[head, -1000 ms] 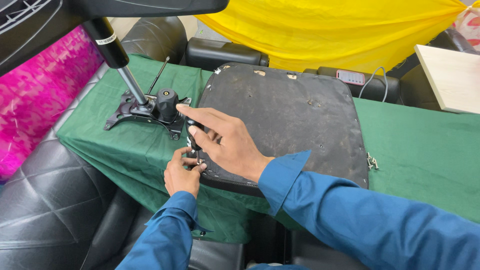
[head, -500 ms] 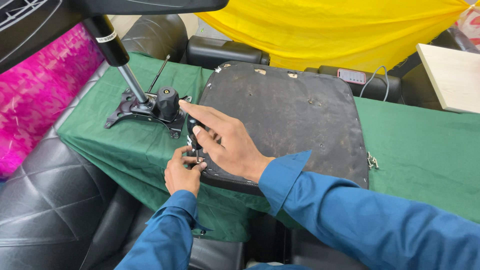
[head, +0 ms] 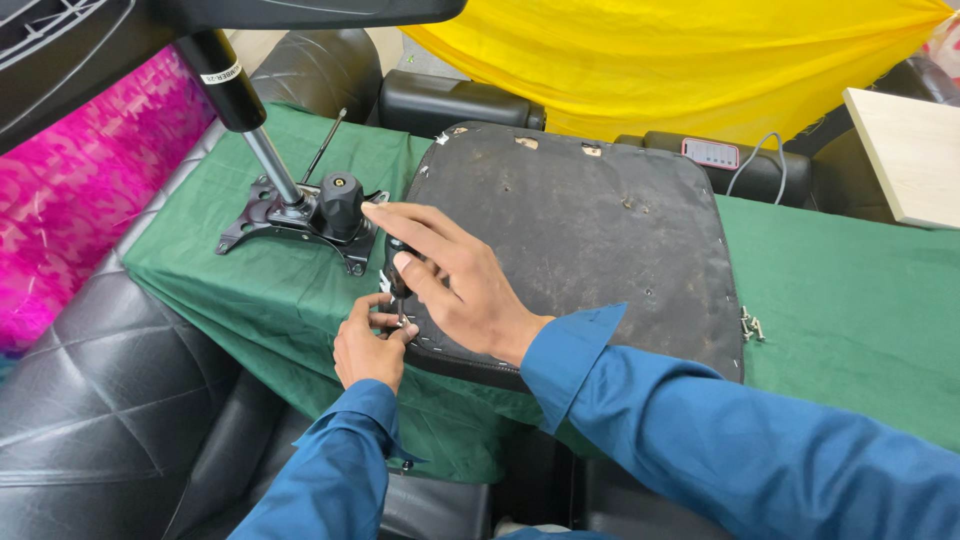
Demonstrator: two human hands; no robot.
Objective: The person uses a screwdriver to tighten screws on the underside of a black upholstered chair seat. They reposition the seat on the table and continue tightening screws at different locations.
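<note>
Both hands unmoved, right hand (head: 462, 288) gripping screwdriver (head: 396, 280), seat pad (head: 590, 230) edge

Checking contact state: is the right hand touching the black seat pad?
Touching. Head view shows the right hand resting flat on the black seat pad, near its left edge.

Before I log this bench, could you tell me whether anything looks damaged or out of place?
Yes: the seat pad's black underside is scuffed, with small torn patches along its far edge, and loose screws lie on the green cloth beside it.
</note>
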